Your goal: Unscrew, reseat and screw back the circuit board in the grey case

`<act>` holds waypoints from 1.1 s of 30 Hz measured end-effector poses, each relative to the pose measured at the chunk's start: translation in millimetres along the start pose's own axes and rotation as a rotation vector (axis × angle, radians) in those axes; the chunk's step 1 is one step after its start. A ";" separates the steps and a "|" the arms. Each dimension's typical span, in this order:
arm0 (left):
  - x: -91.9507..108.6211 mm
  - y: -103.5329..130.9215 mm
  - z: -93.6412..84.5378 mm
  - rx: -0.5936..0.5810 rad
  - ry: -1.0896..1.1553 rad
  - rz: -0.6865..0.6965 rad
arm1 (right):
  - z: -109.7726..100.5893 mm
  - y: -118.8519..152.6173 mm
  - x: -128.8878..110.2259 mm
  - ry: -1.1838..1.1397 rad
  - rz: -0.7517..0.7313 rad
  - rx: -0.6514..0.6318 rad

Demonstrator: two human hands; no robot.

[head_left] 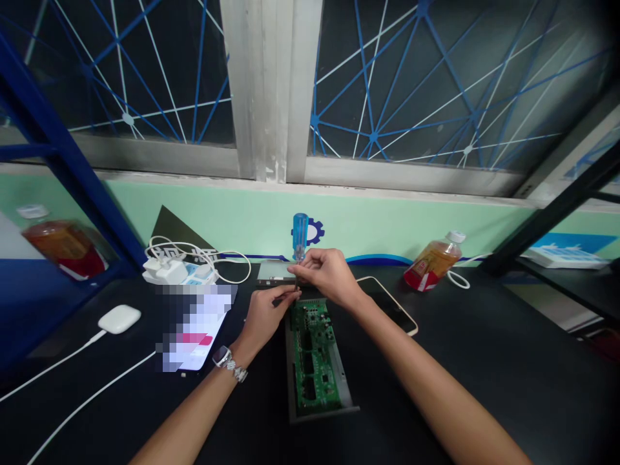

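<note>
My right hand point(328, 274) pinches a screwdriver point(300, 234) with a clear blue handle near the base of that handle. The tool stands almost upright, its thin shaft pointing down at the far end of a green circuit board point(317, 355). The board lies in a long grey metal tray point(290, 387). Just below, the fingers of my left hand point(266, 313) are closed together at the lower end of the shaft, by the board's far left corner. What they pinch there is too small to make out, and the screwdriver's tip is hidden by them.
Behind my hands lies a flat metal part point(271, 272). To the right are a phone point(390, 303) and a drink bottle point(433, 261). On the left are a lit phone point(201, 329), a power strip with cables point(179, 271) and a white charging case point(119, 319).
</note>
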State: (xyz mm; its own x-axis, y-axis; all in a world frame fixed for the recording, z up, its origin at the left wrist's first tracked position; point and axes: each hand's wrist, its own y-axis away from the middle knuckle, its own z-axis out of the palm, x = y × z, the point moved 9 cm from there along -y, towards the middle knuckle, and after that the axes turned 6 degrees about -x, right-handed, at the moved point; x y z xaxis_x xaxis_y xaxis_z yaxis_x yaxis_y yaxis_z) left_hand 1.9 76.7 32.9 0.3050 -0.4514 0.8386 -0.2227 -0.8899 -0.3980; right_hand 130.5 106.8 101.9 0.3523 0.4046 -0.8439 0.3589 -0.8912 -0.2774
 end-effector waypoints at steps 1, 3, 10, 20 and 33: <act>-0.1 -0.1 -0.3 0.005 0.001 -0.002 | 0.5 0.3 1.1 -0.023 -0.002 -0.005; -0.8 -0.3 -0.7 0.014 0.005 -0.007 | 2.5 1.0 2.6 -0.073 -0.006 -0.030; -5.7 -1.6 -0.6 0.035 0.012 -0.015 | 6.6 3.0 3.8 -0.104 0.007 -0.100; -3.3 -7.6 5.1 -0.005 0.062 -0.002 | 13.6 4.7 -0.6 -0.170 0.011 -0.217; -5.8 -7.2 9.9 -0.056 0.127 -0.058 | 5.6 4.7 -9.6 0.045 -0.081 -0.086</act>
State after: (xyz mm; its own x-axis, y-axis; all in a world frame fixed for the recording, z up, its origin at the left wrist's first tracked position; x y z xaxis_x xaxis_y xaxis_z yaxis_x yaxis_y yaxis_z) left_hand 10.9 85.1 27.2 0.1996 -0.3845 0.9013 -0.2611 -0.9074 -0.3293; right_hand 123.9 97.6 106.1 0.3572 0.4853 -0.7980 0.4599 -0.8350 -0.3020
